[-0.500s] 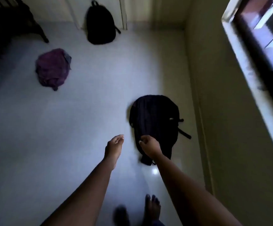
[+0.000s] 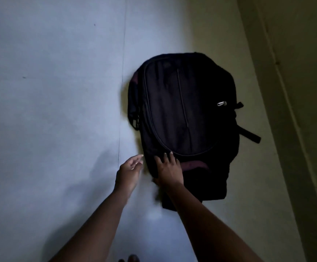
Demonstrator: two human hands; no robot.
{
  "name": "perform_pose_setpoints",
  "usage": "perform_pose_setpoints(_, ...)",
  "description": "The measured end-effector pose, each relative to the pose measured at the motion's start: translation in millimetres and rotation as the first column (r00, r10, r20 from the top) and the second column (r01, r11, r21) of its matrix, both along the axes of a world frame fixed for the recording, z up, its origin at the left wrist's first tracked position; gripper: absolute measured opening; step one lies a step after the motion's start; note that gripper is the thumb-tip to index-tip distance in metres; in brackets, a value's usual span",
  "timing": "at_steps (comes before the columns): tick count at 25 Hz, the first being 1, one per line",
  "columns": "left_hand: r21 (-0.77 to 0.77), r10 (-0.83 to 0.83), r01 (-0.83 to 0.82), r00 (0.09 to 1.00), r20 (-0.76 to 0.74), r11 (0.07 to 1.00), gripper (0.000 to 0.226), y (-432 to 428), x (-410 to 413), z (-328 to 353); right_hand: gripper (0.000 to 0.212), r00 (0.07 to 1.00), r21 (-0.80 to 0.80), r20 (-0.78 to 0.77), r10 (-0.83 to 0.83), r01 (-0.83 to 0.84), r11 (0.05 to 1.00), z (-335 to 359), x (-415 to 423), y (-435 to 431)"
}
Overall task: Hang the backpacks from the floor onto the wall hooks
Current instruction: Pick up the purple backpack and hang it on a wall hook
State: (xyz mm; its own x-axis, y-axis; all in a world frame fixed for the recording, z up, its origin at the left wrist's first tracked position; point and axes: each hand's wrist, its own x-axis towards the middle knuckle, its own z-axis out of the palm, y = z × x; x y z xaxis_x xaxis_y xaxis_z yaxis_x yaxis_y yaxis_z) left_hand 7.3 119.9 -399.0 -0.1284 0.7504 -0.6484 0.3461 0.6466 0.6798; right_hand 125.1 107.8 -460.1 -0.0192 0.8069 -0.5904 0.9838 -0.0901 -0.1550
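Looking down on the black backpack (image 2: 182, 110): it lies flat on the floor (image 2: 49, 110), front panel up, close to the wall (image 2: 296, 72) on the right. My right hand (image 2: 169, 171) rests on its near end, fingers straight and spread, gripping nothing. My left hand (image 2: 128, 172) hovers just beside the backpack's near-left edge, fingers loosely extended, empty. One strap (image 2: 248, 134) sticks out toward the wall.
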Motion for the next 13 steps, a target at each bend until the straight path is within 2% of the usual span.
perform_pose_setpoints(1,0.001,-0.013,0.013,1.0,-0.004,1.0,0.031,1,-2,-10,0.062,0.999,0.083,0.053,0.009,-0.014,0.996,-14,-5,-4)
perform_pose_setpoints(3,0.008,-0.014,0.015,1.0,-0.006,1.0,0.03,2,-7,-19,0.038,0.988,0.117,0.127,0.092,-0.107,0.987,-21,-16,-10)
perform_pose_setpoints(5,0.012,-0.005,0.005,1.0,-0.01,1.0,0.03,2,-16,-15,0.037,0.988,0.101,0.028,0.151,-0.153,0.983,-7,-21,-5)
perform_pose_setpoints(7,0.011,0.029,-0.029,1.0,-0.005,1.0,0.03,0,-30,9,0.039,0.995,0.125,-0.058,0.076,-0.068,0.99,34,-21,-2)
perform_pose_setpoints(8,0.02,0.053,-0.053,0.999,0.001,0.998,0.031,0,-39,28,0.044,0.992,0.142,-0.119,0.035,-0.018,0.99,61,-23,4)
perform_pose_setpoints(13,0.057,0.147,-0.147,0.989,0.014,0.987,0.03,20,-104,150,0.057,0.965,0.153,-0.234,0.122,-0.087,0.984,201,-59,49)
